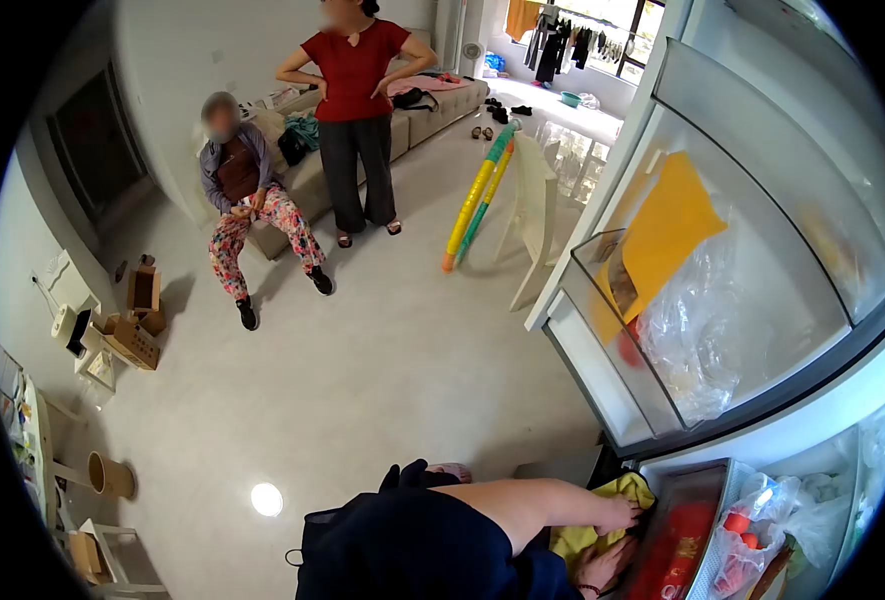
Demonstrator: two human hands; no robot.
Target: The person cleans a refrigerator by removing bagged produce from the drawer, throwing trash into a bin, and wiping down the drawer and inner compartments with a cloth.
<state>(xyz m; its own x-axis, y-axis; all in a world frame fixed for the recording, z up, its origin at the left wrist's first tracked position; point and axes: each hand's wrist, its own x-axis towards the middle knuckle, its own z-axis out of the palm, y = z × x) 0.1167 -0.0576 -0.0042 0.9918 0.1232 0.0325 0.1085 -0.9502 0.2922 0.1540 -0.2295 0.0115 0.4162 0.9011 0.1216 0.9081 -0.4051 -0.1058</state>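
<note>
At the lower right, beside the open fridge, a yellow cloth point(565, 541) lies bunched under both hands. My left hand point(617, 514), at the end of a bare forearm, has its fingers bent and closed on the cloth's upper part. Just below it, my right hand point(602, 566), with a dark bracelet at the wrist, grips the lower part; some fingertips are hard to make out against the cloth. Right of the hands is a fridge drawer with a red package point(674, 550). Plastic bags with red items point(747, 535) sit farther right.
The open fridge door point(602, 350) holds a yellow-orange packet point(672, 215) and clear plastic bags. Behind it stand a white chair point(534, 215) and coloured poles point(472, 205). One person sits and another stands near a sofa point(442, 100). Cardboard boxes point(132, 342) and a bin point(110, 474) are left.
</note>
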